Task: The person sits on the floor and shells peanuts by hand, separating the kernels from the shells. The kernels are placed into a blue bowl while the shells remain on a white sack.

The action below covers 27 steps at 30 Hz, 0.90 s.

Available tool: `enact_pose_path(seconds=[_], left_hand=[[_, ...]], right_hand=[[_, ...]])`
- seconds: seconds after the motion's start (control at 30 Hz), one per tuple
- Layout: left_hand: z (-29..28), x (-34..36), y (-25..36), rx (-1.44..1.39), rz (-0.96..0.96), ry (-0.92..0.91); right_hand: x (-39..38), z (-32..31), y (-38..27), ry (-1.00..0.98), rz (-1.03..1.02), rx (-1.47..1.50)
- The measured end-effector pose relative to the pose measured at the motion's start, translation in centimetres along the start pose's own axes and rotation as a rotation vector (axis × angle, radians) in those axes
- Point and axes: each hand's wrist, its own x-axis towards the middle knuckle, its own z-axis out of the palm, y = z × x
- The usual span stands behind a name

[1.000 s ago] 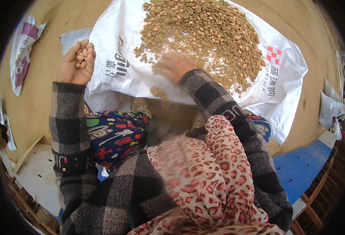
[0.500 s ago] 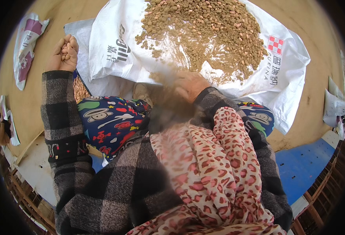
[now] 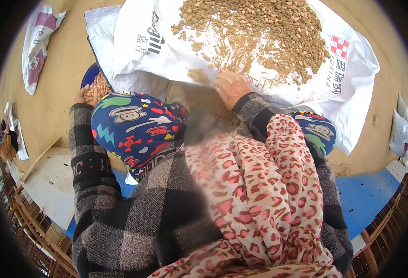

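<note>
My left hand (image 3: 81, 97) is low beside a blue basin (image 3: 89, 74) of shelled peanuts (image 3: 103, 85). It is cupped around some peanuts at the basin's near edge; most of its fingers are hidden. At the near edge of a white woven sack (image 3: 176, 60), my right hand (image 3: 232, 89) lies palm down with fingers apart and nothing visible in them. Brown soil clods mixed with peanuts (image 3: 278, 32) cover the far part of the sack. More loose soil (image 3: 208, 99) lies on the ground between my legs, partly blurred.
My knee in patterned trousers (image 3: 134, 120) rises between the basin and my right hand. A shoe (image 3: 176, 92) is by the sack's near edge. A crumpled white and purple bag (image 3: 38, 51) lies far left, and white bags (image 3: 401, 132) lie at the right. Blue sheeting (image 3: 366, 194) spreads behind me.
My left hand has come down from a raised, palm-up hold of peanuts to the basin. My right hand stays near the sack's edge, and the falling soil beside it has thinned.
</note>
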Motion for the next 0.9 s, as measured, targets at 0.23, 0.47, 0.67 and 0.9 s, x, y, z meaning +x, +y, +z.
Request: enact_pose_path(seconds=[0.23, 0.47, 0.67, 0.9], left_hand=[[2.1, -3.1, 0.3, 0.654, -0.002, 0.075], [13.3, -6.1, 4.5, 0.708, 0.242, -0.034], [32.7, -13.8, -0.6, 0.913, 0.532, -0.761], [43.1, -13.4, -15.2, 1.520, 1.228, -0.726]], right_hand=[[5.2, 2.7, -0.9, 0.027, -0.241, 0.022], [2.0, -0.1, 1.3, -0.665, 0.035, 0.187], [2.5, -13.1, 13.7, 0.210, 0.493, 0.149], [4.1, -13.3, 20.5, 0.494, 0.582, -0.109]])
